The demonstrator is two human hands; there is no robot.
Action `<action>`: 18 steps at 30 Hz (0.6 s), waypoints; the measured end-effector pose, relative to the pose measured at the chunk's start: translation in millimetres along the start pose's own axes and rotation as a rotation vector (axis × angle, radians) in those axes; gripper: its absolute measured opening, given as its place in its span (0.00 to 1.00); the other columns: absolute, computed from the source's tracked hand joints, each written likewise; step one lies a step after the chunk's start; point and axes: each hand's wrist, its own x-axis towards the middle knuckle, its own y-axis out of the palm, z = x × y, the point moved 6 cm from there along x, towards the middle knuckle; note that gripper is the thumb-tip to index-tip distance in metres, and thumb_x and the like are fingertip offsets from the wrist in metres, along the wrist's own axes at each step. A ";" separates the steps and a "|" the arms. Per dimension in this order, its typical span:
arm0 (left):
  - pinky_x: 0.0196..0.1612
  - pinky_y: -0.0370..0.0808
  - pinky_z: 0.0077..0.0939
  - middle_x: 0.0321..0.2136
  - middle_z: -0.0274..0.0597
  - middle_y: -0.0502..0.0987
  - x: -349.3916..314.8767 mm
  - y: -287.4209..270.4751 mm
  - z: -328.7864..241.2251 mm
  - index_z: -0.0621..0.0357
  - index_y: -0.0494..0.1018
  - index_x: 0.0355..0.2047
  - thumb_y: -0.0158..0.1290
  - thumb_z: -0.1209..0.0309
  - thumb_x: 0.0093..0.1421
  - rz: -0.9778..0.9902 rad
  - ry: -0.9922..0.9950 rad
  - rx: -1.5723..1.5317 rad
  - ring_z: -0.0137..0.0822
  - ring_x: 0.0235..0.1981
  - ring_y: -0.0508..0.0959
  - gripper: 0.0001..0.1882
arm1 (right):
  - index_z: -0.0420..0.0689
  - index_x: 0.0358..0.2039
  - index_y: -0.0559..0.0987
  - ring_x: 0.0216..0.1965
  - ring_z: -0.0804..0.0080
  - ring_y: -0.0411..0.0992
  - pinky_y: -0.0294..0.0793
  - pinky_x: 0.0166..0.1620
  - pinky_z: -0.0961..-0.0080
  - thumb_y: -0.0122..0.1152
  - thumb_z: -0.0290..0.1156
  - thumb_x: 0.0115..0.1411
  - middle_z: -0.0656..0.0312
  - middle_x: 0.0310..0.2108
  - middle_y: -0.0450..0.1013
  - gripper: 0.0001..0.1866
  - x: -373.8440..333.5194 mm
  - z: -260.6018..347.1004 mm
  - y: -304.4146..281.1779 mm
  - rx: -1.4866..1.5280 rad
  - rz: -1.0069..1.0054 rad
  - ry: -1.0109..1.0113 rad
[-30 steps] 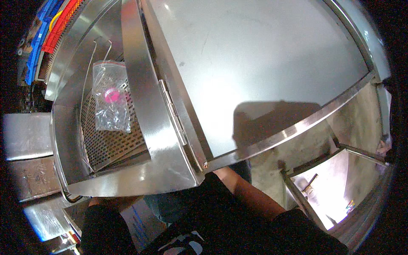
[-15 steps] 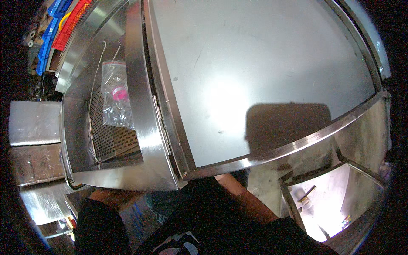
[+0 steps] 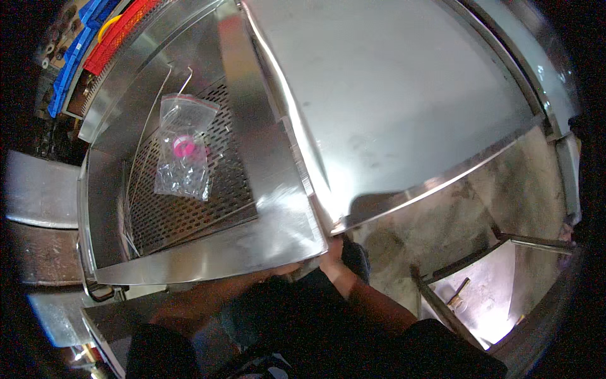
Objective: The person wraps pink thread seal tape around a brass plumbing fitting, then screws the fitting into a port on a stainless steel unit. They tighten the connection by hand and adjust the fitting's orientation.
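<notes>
My left hand (image 3: 287,268) is at the front rim of a stainless steel basin (image 3: 208,270), close to its right corner, with its fingers hidden beneath the metal. My right hand (image 3: 331,254) is just right of it, under the corner where the basin meets a flat grey metal panel (image 3: 404,95). The rim covers its fingertips, so I cannot tell what either hand grips. Inside the basin, a clear zip bag (image 3: 183,170) with a bright pink round item (image 3: 184,146) lies on a perforated metal sheet (image 3: 230,183).
A bent wire (image 3: 148,132) runs along the basin's left side. Wrapped blocks (image 3: 41,189) are stacked at the left. Blue crates (image 3: 66,79) and a red crate (image 3: 120,38) stand far left. A metal frame (image 3: 435,309) is low on the right, by a brightly lit surface.
My left hand has moved right along the front rim, toward my right hand. The basin and panel sit differently in view, and more of the perforated sheet shows. The panel's left edge now shines brightly.
</notes>
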 end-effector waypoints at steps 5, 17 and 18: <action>0.58 0.70 0.54 0.53 0.67 0.73 -21.3 -21.0 -27.9 0.64 0.68 0.58 0.40 0.48 0.71 0.138 -0.121 0.193 0.65 0.53 0.73 0.31 | 0.42 0.47 0.77 0.40 0.65 0.76 0.79 0.41 0.64 0.51 0.41 0.67 0.55 0.41 0.77 0.17 15.1 -17.8 -13.3 0.571 0.119 0.172; 0.38 0.78 0.46 0.32 0.54 0.81 -139.3 -127.0 -44.6 0.56 0.75 0.46 0.54 0.59 0.65 -0.040 0.113 0.169 0.55 0.34 0.82 0.16 | 0.36 0.36 0.76 0.36 0.65 0.72 0.71 0.42 0.69 0.49 0.40 0.66 0.51 0.36 0.74 0.18 -192.6 240.5 -112.8 -0.031 -0.821 -1.130; 0.38 0.78 0.46 0.33 0.54 0.81 -143.3 -133.8 -46.7 0.56 0.75 0.45 0.54 0.60 0.65 0.020 0.124 0.119 0.55 0.34 0.82 0.14 | 0.36 0.36 0.76 0.36 0.64 0.71 0.70 0.43 0.69 0.49 0.41 0.65 0.50 0.37 0.73 0.18 -208.6 280.4 -112.7 0.026 -0.713 -1.255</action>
